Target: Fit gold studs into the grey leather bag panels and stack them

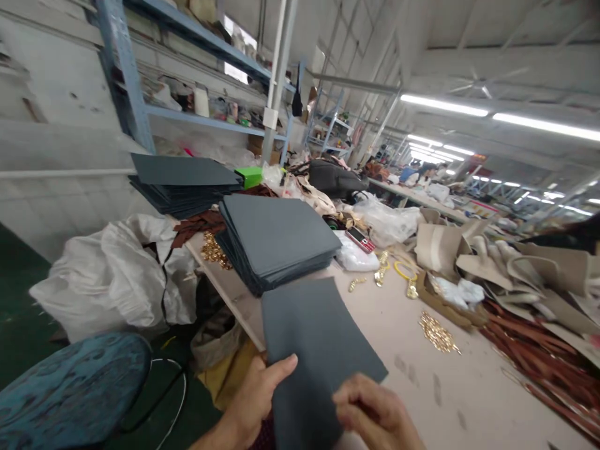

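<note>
A dark grey flat sheet is held over the near edge of the table. My left hand grips its left edge, thumb on top. On the lower right part of the same sheet rests my right hand, its fingers curled and pinching. Just beyond stands a stack of like grey sheets, with another stack further back left.
Gold metal fittings lie scattered on the table. Beige leather pieces, brown straps, plastic bags and a phone crowd the right and back. White sacks and a blue stool stand left; blue shelves behind.
</note>
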`<state>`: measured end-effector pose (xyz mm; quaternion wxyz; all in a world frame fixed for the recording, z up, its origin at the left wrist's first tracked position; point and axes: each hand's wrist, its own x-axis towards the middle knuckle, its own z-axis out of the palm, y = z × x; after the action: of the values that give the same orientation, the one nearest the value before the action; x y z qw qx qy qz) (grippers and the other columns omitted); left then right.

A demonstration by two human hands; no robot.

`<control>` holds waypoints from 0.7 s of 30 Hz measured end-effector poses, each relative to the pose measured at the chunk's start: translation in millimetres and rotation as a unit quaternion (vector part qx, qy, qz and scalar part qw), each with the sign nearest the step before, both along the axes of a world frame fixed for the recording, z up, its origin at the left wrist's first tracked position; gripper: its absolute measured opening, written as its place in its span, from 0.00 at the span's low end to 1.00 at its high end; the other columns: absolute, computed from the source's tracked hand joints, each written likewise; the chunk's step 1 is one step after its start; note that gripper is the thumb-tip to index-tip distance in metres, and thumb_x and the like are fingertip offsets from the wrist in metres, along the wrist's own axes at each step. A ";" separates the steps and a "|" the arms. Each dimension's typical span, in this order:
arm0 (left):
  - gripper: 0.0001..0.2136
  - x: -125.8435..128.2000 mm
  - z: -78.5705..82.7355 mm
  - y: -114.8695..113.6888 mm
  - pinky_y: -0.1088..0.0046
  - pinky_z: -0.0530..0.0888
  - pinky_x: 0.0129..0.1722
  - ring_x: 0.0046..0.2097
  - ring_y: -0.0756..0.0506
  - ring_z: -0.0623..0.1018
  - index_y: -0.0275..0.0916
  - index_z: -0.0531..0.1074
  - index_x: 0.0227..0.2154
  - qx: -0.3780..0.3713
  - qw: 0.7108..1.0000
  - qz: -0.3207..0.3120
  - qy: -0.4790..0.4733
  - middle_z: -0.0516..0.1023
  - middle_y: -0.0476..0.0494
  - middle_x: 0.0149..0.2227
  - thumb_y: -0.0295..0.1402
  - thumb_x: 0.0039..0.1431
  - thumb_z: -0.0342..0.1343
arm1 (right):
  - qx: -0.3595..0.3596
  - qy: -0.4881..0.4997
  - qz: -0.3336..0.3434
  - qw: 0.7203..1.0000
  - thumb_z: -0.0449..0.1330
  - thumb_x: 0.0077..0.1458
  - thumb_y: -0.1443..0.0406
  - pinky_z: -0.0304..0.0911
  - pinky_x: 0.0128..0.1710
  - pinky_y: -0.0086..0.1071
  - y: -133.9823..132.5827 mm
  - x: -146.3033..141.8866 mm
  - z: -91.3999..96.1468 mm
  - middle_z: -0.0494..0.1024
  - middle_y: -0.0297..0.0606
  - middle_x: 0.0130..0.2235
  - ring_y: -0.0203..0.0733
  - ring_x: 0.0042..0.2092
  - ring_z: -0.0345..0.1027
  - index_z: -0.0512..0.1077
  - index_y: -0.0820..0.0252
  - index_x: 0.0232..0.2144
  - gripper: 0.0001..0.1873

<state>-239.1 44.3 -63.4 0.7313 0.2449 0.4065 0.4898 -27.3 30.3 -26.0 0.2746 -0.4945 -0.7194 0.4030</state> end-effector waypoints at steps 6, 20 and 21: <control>0.21 23.1 -7.9 -8.3 0.84 0.51 0.12 0.14 0.55 0.62 0.35 0.73 0.32 -0.085 0.993 -0.063 0.058 0.70 0.53 0.17 0.45 0.38 0.69 | -0.127 0.149 -0.203 0.959 0.66 0.46 0.48 0.68 0.31 0.31 1.5 4.6 -29.9 0.77 0.37 0.25 0.39 0.28 0.71 0.75 0.62 0.31 0.22; 0.14 26.0 -3.6 -8.0 0.84 0.48 0.11 0.14 0.58 0.54 0.35 0.72 0.22 -0.073 0.988 -0.107 0.083 0.63 0.57 0.14 0.42 0.39 0.64 | -0.168 0.174 -0.163 0.957 0.65 0.48 0.58 0.65 0.26 0.26 11.5 -9.7 -35.1 0.72 0.31 0.22 0.33 0.25 0.66 0.73 0.64 0.27 0.12; 0.14 25.8 -3.3 -7.7 0.84 0.48 0.12 0.14 0.58 0.54 0.35 0.72 0.23 -0.071 0.988 -0.107 0.084 0.63 0.56 0.14 0.42 0.39 0.63 | -0.168 0.171 -0.163 0.957 0.65 0.49 0.59 0.65 0.26 0.26 12.2 -10.3 -35.0 0.71 0.31 0.22 0.33 0.25 0.66 0.73 0.64 0.27 0.12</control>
<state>-213.3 36.6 -66.7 0.7583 0.2750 0.4715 0.3565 -37.7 42.5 -61.0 0.3681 -0.5679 -0.4932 0.5466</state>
